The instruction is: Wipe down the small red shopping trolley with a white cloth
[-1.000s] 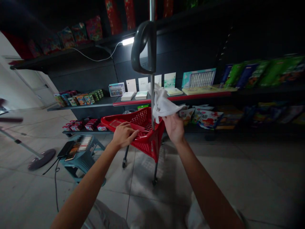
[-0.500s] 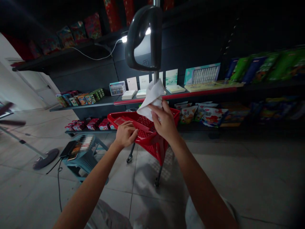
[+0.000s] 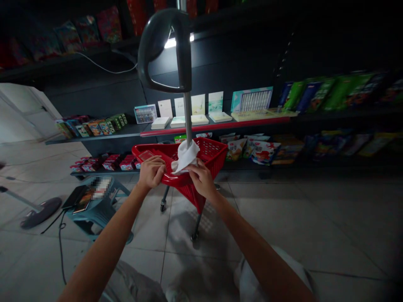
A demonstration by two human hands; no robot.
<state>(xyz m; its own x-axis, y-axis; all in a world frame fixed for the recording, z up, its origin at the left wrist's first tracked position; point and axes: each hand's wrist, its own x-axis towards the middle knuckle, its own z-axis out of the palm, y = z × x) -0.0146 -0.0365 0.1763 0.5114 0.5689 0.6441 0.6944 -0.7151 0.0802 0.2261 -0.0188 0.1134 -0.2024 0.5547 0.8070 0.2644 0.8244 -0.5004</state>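
Note:
A red plastic shopping cart (image 3: 217,161) on thin legs with casters stands before me. From its basket rises a metal pole (image 3: 188,113), topped by a dark grey loop handle (image 3: 185,54). My left hand (image 3: 151,171) is closed over the cart's near left rim. In my right hand (image 3: 201,178) is a white cloth (image 3: 188,155), wrapped around the pole's lower part, low in the basket opening. The cloth and my fingers hide the foot of the pole.
Behind the cart, a dark shelf (image 3: 252,121) carries notebooks, boxed sets and snack bags. Red boxes (image 3: 110,162) line the bottom shelf. On the left are a blue-grey stool (image 3: 94,209) holding a tablet-like item, a trailing cable (image 3: 61,247) and a round stand base (image 3: 40,212).
My right hand has slid the white cloth down the pole, from just below the handle to the basket's level. My left hand stays on the rim. The view has shifted slightly right.

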